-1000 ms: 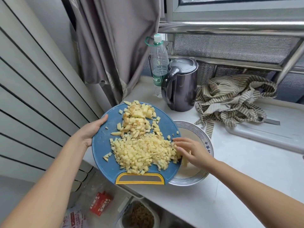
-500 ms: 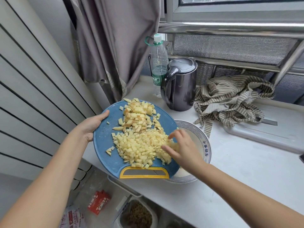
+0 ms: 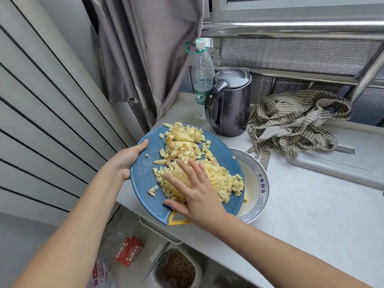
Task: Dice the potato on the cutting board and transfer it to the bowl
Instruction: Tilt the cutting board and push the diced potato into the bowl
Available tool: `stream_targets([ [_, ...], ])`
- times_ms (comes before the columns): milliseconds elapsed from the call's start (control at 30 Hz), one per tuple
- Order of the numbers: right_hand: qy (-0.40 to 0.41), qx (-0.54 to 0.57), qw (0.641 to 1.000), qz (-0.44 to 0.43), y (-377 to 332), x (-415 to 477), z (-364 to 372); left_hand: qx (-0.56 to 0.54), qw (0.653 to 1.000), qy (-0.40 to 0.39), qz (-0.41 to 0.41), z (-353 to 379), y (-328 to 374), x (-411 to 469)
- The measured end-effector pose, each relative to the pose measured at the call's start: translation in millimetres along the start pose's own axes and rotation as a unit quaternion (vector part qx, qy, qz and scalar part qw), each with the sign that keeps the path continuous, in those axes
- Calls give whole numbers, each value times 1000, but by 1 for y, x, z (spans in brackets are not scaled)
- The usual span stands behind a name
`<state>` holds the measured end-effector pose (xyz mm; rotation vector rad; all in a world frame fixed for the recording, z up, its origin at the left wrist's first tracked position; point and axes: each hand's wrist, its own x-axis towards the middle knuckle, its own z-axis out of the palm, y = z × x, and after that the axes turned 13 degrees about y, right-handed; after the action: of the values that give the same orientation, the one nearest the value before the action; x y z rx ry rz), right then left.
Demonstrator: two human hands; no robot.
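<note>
Over the white countertop, my left hand grips the left edge of the round blue plastic cutting board, thumb on top, fingers curled under. Board is tilted, its right edge over the white bowl with blue pattern. My right hand lies flat on the pale yellow diced potato, fingers straight and spread, clamping nothing. Most potato is on the board; a piece or two seem to be in the bowl, partly hidden. Dark grey kettle and clear plastic bottle stand behind.
</note>
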<state>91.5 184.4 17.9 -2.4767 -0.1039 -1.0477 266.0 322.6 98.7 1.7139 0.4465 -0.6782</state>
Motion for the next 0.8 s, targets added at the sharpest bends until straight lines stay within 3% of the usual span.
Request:
stream_targets([
  [400,19,29,998,-52,13,-13,9,3,1000,-2,16,-6,-3,-4],
  [800,60,31,998,2,24,-22,18,-11,1000,-3,26,-6,-1,-5],
])
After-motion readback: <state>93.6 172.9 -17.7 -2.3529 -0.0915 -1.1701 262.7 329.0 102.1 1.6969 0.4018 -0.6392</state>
